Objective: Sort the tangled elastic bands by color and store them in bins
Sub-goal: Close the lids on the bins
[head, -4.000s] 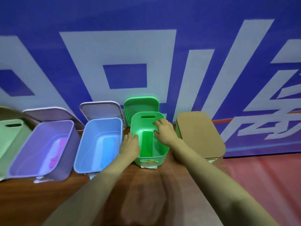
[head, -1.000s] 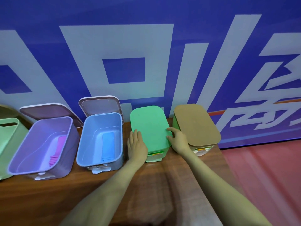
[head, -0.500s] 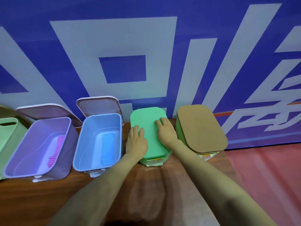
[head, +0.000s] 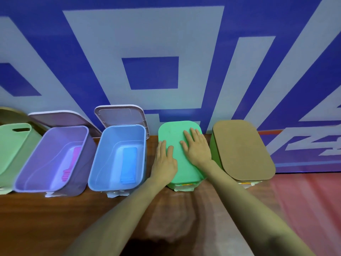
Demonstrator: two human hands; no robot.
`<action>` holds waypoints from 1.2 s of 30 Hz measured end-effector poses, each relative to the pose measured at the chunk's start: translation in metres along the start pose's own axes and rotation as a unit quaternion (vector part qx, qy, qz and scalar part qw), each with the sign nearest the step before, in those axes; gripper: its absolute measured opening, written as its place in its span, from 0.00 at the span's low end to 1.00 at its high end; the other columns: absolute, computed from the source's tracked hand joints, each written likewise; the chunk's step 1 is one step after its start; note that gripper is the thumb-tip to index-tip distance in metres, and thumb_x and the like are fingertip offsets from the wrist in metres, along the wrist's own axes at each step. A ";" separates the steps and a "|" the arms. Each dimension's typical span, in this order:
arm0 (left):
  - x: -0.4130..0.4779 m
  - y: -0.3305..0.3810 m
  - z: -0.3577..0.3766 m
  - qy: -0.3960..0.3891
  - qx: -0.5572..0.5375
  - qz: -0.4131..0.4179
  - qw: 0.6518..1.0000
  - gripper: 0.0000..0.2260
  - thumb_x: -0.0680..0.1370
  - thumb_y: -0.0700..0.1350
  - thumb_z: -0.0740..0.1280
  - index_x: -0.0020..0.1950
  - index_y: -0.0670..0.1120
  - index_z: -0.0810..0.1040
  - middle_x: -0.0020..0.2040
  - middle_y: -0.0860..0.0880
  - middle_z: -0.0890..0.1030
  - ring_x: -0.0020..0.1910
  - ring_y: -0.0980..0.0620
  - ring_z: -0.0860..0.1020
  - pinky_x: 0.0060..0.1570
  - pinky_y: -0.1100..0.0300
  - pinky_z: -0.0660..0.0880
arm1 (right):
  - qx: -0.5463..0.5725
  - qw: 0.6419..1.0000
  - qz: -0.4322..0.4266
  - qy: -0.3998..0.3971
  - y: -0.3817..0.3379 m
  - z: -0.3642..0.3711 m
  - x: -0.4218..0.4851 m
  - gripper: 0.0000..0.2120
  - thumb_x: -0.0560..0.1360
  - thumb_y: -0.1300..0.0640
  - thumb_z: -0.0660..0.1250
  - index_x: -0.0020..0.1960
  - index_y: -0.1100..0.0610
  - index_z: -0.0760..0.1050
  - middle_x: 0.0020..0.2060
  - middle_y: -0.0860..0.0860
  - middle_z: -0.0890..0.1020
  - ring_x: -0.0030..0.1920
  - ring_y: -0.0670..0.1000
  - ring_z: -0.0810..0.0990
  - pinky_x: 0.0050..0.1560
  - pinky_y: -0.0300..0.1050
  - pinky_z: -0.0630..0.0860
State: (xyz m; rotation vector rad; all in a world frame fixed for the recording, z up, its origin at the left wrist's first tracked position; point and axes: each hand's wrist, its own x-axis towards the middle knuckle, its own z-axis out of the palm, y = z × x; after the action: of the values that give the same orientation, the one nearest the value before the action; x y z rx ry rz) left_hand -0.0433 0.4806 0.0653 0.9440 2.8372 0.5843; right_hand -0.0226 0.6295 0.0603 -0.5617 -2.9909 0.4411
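Head view: we press left hand point(head: 164, 163) and right hand point(head: 196, 148), fingers flat, on the green lid point(head: 177, 130). It and the tan lid point(head: 241, 148) look shut; blue bin point(head: 110, 143) and purple bin point(head: 46, 154), holding bands point(head: 129, 165), stand open.

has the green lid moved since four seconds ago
Yes: the green lid stood upright behind its bin, by the wall; now it lies flat on the bin.

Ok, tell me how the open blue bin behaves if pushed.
Probably slides readily: the blue bin is smooth plastic on a wooden table. Likely light, since it holds only a flat stack of blue bands. Its raised lid stands near the wall, so a backward push would likely stop soon.
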 end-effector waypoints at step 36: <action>-0.047 -0.214 -0.124 -0.079 -0.020 -0.080 0.993 0.14 0.74 0.30 0.56 0.59 0.37 0.69 0.64 0.42 0.64 0.50 0.35 0.75 0.42 0.49 0.67 | -0.086 0.992 -0.021 0.084 -0.250 -0.033 0.095 0.15 0.81 0.55 0.54 0.65 0.57 0.70 0.59 0.57 0.75 0.60 0.60 0.68 0.55 0.51 0.68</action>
State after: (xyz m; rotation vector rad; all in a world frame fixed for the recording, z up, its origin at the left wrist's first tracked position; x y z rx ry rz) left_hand -0.1507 0.2549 0.0958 0.7126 2.7174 0.5214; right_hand -0.1932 0.4495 0.1663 -0.5191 -2.8879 0.1249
